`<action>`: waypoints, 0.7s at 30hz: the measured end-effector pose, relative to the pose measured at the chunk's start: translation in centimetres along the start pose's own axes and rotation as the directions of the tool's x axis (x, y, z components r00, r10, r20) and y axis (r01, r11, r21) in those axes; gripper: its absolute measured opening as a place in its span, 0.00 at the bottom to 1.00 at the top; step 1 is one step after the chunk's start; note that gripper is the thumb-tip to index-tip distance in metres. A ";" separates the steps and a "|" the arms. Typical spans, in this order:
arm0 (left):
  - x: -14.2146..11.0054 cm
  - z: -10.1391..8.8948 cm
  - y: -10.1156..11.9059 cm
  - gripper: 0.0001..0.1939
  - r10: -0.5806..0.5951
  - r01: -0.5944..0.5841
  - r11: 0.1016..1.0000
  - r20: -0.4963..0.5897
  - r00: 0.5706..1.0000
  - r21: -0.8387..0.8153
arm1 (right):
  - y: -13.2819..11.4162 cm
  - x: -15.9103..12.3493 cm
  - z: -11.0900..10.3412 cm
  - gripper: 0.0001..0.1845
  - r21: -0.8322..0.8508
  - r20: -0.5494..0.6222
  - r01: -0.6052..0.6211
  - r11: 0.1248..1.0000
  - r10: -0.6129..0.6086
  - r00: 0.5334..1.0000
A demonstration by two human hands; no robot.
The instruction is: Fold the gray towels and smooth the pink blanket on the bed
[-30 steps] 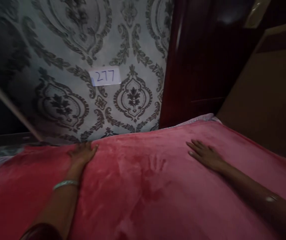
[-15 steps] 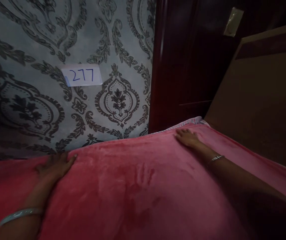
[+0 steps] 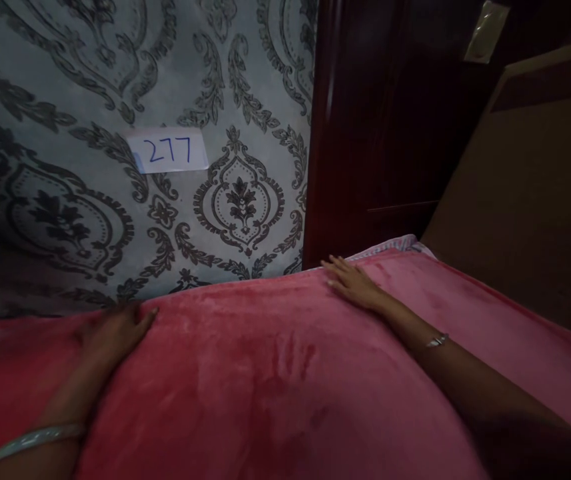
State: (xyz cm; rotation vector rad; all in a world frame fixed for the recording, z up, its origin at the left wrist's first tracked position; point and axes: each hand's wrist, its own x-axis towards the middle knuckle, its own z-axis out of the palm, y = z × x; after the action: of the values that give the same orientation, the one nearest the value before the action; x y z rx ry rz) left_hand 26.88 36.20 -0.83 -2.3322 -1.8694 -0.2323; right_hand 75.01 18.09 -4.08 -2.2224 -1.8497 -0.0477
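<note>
A pinkish-red plush blanket [image 3: 215, 373] spreads flat before me, with a handprint pressed into its pile near the middle. My left hand [image 3: 115, 333] rests on it at the far left edge, fingers spread and partly dim, thumb pointing right. Close to the blanket's far edge on the right, my right hand [image 3: 352, 283] lies with its fingers stretched out to the left. Neither hand holds anything. A pale bangle [image 3: 38, 440] circles my left wrist and a silver bracelet [image 3: 436, 341] my right.
Behind the blanket stands a wall with damask wallpaper [image 3: 240, 193], bearing a paper label [image 3: 170, 151] marked 277. Right of it are dark red wood panelling [image 3: 365, 133] and a large brown board [image 3: 525, 193]. A striped cloth edge [image 3: 390, 245] shows at the far corner.
My right hand has slid left along the blanket's far edge. My left hand stays at nearly the same place. The view has shifted slightly.
</note>
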 end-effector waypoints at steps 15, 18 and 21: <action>-3.0 2.3 6.7 0.32 0.490 -0.478 0.871 0.119 0.864 -0.116 | 2.9 1.4 0.9 0.35 -0.102 0.188 -0.057 0.993 0.076 0.979; -2.2 2.4 5.9 0.32 0.419 -0.411 0.908 0.131 0.899 -0.078 | 8.5 0.3 0.1 0.36 -0.186 0.142 -0.270 0.945 0.298 0.944; -1.9 2.8 5.9 0.32 0.408 -0.402 0.913 0.145 0.902 -0.072 | 13.2 -2.0 -0.7 0.36 -0.225 0.081 -0.464 0.857 0.491 0.868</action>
State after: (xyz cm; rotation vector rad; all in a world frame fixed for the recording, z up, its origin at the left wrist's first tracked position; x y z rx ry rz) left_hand 32.36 33.74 -4.09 -2.7674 -1.3926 -0.0374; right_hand 87.57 13.87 -5.97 -2.8315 -1.3394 0.0121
